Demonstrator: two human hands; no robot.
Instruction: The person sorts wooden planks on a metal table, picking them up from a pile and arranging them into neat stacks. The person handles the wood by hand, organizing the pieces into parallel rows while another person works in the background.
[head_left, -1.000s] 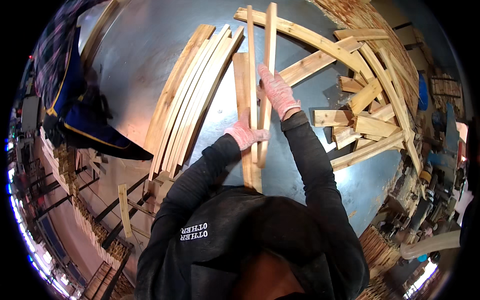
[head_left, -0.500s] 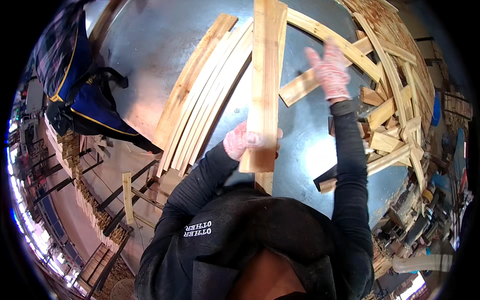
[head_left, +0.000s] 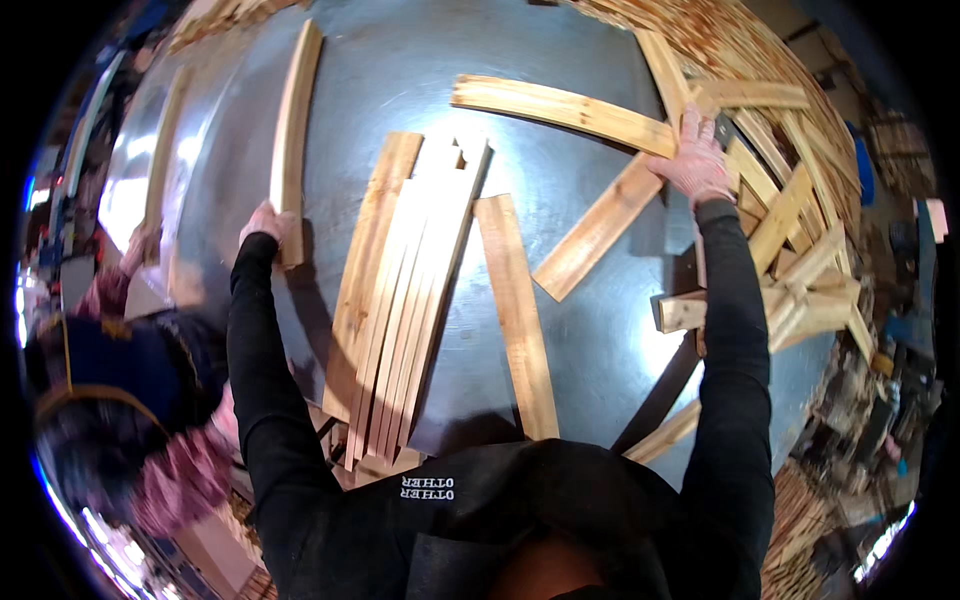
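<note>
Pink-gloved fingers of the left hand [head_left: 262, 225] grip the near end of a long board [head_left: 297, 140] at the left of the grey desk [head_left: 380, 75], maybe to steady it. The right hand [head_left: 697, 165], fingers wide, rests over crossed boards [head_left: 560, 110], perhaps to stop them sliding.

A co-worker [head_left: 112, 368] in dark blue at left, stacked timber [head_left: 800, 528] at lower right

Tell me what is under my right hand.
A long board, an upper board and a slanting board run up to your right hand. What it covers, including whether their ends touch, cannot be seen.
</note>
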